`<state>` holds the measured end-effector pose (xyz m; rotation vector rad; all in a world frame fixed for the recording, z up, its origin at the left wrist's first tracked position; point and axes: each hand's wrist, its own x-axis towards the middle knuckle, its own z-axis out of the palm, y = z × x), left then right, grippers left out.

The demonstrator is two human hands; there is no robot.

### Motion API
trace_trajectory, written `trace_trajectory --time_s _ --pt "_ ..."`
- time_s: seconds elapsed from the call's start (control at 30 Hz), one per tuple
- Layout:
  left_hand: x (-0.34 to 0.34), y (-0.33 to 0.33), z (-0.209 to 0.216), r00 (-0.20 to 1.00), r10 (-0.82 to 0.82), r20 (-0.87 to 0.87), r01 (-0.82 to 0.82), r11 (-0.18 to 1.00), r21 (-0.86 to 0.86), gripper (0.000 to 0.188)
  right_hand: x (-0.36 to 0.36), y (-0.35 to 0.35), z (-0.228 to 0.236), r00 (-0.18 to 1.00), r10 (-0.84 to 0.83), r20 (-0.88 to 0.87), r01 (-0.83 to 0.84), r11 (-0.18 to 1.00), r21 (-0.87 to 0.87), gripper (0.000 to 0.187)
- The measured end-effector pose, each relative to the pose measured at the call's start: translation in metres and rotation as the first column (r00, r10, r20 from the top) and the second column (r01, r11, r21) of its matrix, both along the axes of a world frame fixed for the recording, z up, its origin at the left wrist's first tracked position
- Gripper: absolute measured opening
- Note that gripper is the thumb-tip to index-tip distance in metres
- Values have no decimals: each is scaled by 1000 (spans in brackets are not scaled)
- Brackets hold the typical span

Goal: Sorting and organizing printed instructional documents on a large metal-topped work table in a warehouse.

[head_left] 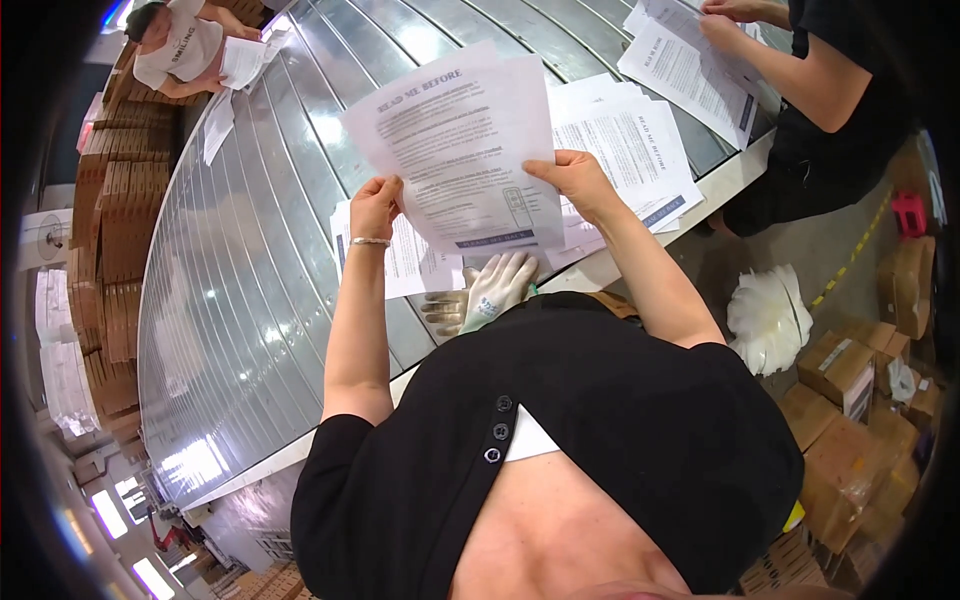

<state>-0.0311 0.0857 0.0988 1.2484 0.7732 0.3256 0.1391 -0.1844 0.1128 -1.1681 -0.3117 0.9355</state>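
Up off the metal table, a few overlapping printed paper sheets point(455, 160) are stretched between my two hands. My left hand point(374, 207) pinches their left edge, thumb on top. At the right edge, my right hand point(580, 182) grips them the same way. Below the raised sheets, other printed pages point(405, 262) lie on the table, partly covered. A fanned pile of similar printed papers point(632, 140) rests just beyond my right hand. White work gloves point(492, 292) with darkened fingertips lie at the table's near edge, in front of my body.
The slatted metal table point(250, 290) curves across the view. At upper right a co-worker in black point(830, 90) handles printed sheets point(690, 65); another person point(185, 45) holds papers at upper left. Cardboard boxes point(840, 460) stand on the floor at right, flattened cartons point(115, 220) at left.
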Motion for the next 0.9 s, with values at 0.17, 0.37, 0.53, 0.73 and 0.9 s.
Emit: trace_trajectory --time_s 0.17,0.37,0.53,0.73,0.9 --pt "34 -27 -1 992 118 53 -111 988 -110 9 29 -55 1 984 -85 154 118 968 -223 28" --pt "79 -51 -55 984 180 -4 -176 953 -246 10 59 -165 20 873 -432 227 464 879 -110 24" --pt "133 -109 -89 968 220 -122 -248 920 -305 10 51 -252 33 753 -577 317 646 740 -189 22" --pt "174 -136 -142 861 279 -426 -337 939 -65 44 37 -286 38 692 -669 269 720 662 -206 22" --pt "185 -161 -121 759 298 -579 -230 954 191 32 38 -278 34 652 -724 225 758 629 -172 21"
